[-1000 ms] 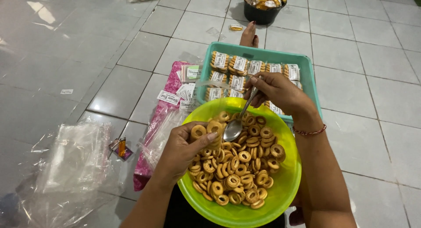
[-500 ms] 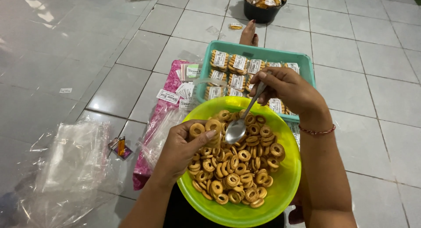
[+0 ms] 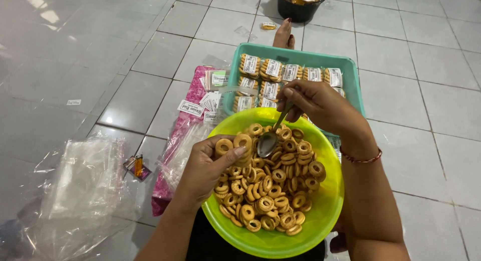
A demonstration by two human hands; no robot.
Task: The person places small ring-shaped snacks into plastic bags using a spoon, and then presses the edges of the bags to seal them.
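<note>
Right now I see my left hand (image 3: 208,168) at lower centre of the frame, curled over the near-left rim of the green bowl (image 3: 328,211), with thumb and fingers pinched on a short stack of ring biscuits (image 3: 235,143) held on edge just above the heap. My right hand (image 3: 320,106) sits a little above centre, closed around the handle of a metal spoon (image 3: 268,143); the spoon slants down to the left and its scoop rests against the top of the loose ring biscuits (image 3: 270,186) right beside the stack in my left hand. A red bracelet (image 3: 362,158) circles the right wrist. The heap fills most of the bowl, leaving bare green wall at the right and bottom. Behind the bowl, toward the upper centre, a teal tray (image 3: 353,75) holds rows of bagged biscuit packs (image 3: 273,70) with white labels. Left of the tray lie a pink plastic sheet (image 3: 193,98) and loose paper labels (image 3: 193,109) on the tiled floor (image 3: 431,105). Clear plastic bags (image 3: 85,186) lie crumpled at lower left, with a small orange lighter (image 3: 139,165) next to them. At the top edge stands a black bucket (image 3: 298,13) of wrapped snacks, and a bare foot (image 3: 284,36) shows just below it.
</note>
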